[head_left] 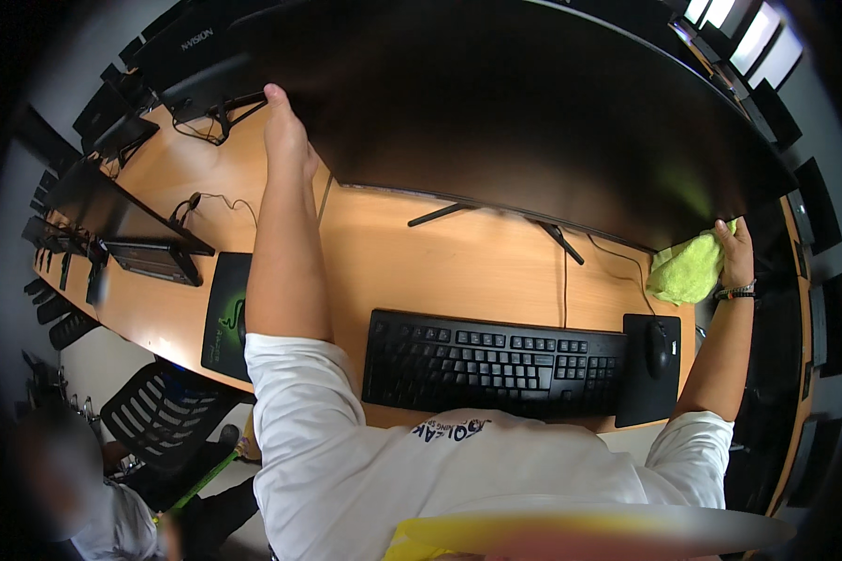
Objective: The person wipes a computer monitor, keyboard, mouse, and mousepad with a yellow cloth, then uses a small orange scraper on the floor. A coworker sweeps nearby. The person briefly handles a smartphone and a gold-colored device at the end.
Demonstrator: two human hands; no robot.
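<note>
A wide black monitor [533, 112] stands in front of me on dark splayed legs. My left hand [286, 136] grips its left edge, thumb pointing up along the side, with most of the fingers hidden behind the frame. At the lower right corner of the screen, my right hand [737, 254] is closed on a yellow-green cloth [688, 269], which hangs below the monitor's bottom edge. A black keyboard [496, 365] lies between my forearms. To its right, a black mouse [659, 350] rests on a dark mouse pad [641, 402].
Cables run over the wooden desk [421, 257] beneath the monitor. More monitors [126, 206] stand to the left, near a green-printed mouse pad [223, 313]. A black chair [164, 407] and a seated person [112, 514] are at lower left. Further screens line the right side.
</note>
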